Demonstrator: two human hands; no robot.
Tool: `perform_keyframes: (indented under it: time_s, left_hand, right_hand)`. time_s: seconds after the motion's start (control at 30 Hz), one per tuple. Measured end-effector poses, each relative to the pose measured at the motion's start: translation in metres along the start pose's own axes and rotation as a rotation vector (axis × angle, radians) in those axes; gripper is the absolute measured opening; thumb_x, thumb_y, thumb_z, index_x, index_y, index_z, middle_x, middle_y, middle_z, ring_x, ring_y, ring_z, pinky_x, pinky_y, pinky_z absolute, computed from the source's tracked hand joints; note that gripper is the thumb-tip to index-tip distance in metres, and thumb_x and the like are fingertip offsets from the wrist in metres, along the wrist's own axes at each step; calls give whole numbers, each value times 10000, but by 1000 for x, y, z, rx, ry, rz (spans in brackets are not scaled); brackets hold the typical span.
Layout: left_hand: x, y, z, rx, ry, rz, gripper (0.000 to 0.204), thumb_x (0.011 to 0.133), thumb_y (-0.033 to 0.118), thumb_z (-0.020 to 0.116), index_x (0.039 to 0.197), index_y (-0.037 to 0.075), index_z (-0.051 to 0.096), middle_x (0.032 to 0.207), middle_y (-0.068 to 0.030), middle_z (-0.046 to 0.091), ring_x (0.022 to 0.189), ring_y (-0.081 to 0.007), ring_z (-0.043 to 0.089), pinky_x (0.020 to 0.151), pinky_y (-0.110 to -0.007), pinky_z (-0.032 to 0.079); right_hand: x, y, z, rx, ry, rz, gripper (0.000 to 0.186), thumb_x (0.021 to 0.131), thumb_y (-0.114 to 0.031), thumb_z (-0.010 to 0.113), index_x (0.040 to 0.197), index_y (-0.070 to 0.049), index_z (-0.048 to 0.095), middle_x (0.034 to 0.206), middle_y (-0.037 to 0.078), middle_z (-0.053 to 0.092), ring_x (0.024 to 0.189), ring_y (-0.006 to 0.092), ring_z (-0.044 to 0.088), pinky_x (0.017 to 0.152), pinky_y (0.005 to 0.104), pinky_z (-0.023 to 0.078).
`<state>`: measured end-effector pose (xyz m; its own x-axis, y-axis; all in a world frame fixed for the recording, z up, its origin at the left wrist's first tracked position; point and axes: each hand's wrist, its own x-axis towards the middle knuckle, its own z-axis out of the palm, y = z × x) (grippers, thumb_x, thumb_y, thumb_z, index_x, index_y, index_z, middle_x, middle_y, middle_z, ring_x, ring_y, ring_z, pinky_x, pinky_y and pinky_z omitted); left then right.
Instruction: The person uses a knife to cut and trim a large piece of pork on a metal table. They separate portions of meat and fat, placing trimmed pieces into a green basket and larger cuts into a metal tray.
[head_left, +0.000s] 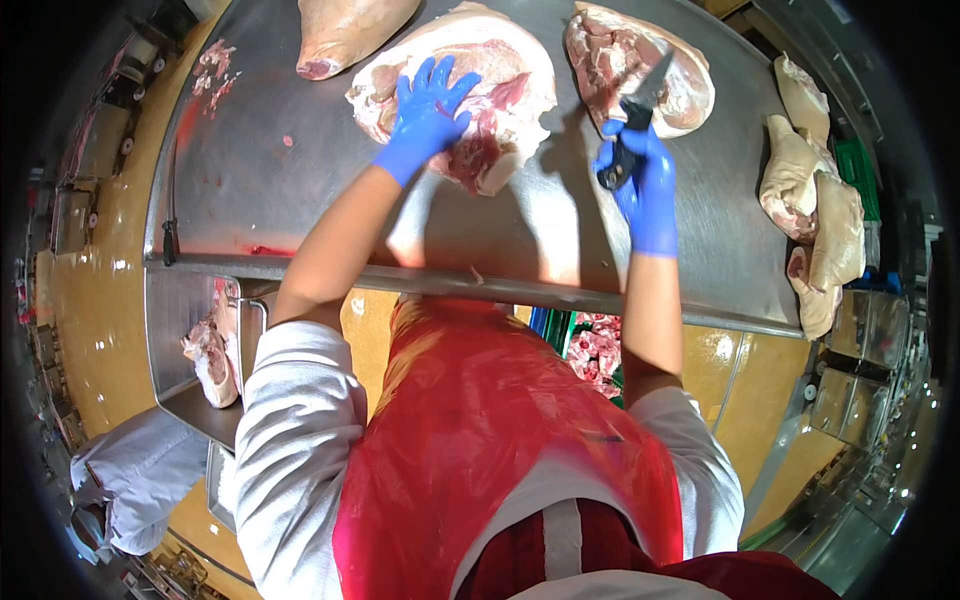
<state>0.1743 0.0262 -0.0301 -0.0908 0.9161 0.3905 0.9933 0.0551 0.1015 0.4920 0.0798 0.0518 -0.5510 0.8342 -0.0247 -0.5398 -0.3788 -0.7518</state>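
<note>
On the steel table (330,190) lies a large cut of raw pork (510,60), skin edge pale and red flesh facing up. My left hand (428,112), in a blue glove, rests on it with the fingers spread. In my blue-gloved right hand (645,180) is a knife (652,82), held by its black handle with the blade pointing up and away to the right. Behind the blade, a second pork cut (600,50) lies on the table; whether the blade touches it I cannot tell.
Another skin-on piece (350,35) lies at the far edge. Several pale trotter pieces (815,200) line the right edge. A sharpening steel (170,220) lies at left. Below stand a metal bin (170,340) with meat and a crate of meat scraps (597,350). A person (140,480) is at lower left.
</note>
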Motion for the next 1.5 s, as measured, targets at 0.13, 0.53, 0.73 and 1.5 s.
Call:
perform_keyframes:
  time_s: [0.13,0.53,0.73,1.5]
  left_hand:
    - [21,2,8,-24,33,-19,780,757,613,704,1405,211,541,1431,-159,488,1357,-368,409,1108,-631,254]
    - [176,25,-4,194,-774,178,808,607,632,850,1212,111,733,1300,-146,683,1154,-334,664,1004,-439,526]
    - [201,4,15,75,-874,329,740,606,638,845,1109,98,780,1203,-149,726,1047,-313,686,924,-420,540]
    - [230,19,25,0,-999,355,751,566,633,866,1089,100,785,1233,-147,713,1083,-314,670,969,-408,513]
  right_hand:
    - [40,2,37,-349,332,-237,183,1012,-220,537,1099,-60,514,727,102,611,516,202,593,477,343,532]
    - [-49,141,76,-359,740,-182,161,996,-168,561,1047,-32,492,658,89,548,441,201,569,407,334,489]
    - [-69,206,114,-1192,525,-146,721,963,-137,482,1618,-101,180,730,275,614,683,417,657,669,516,518]
    - [-55,93,117,-2092,192,231,695,929,-76,501,1571,-305,363,847,255,673,715,406,678,668,516,561]
